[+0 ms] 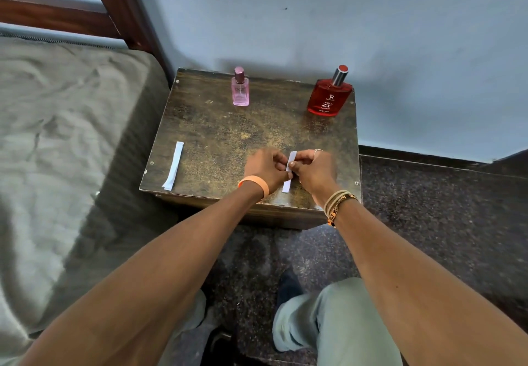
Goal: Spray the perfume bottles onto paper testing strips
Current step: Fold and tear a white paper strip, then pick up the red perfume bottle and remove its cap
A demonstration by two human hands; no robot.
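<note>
Head view suggests the likeliest slip is a creased or torn paper strip (286,186), since two hands hold it at once; it could also drop past the tabletop's (223,131) near edge. The left hand (267,167) and right hand (313,170) meet there, fingers curled, each grip pinching the strip, forearms stretched forward. A second strip (173,165) lies flat to the left. The pink bottle (240,90) and red bottle (328,95) stand at the back.
</note>
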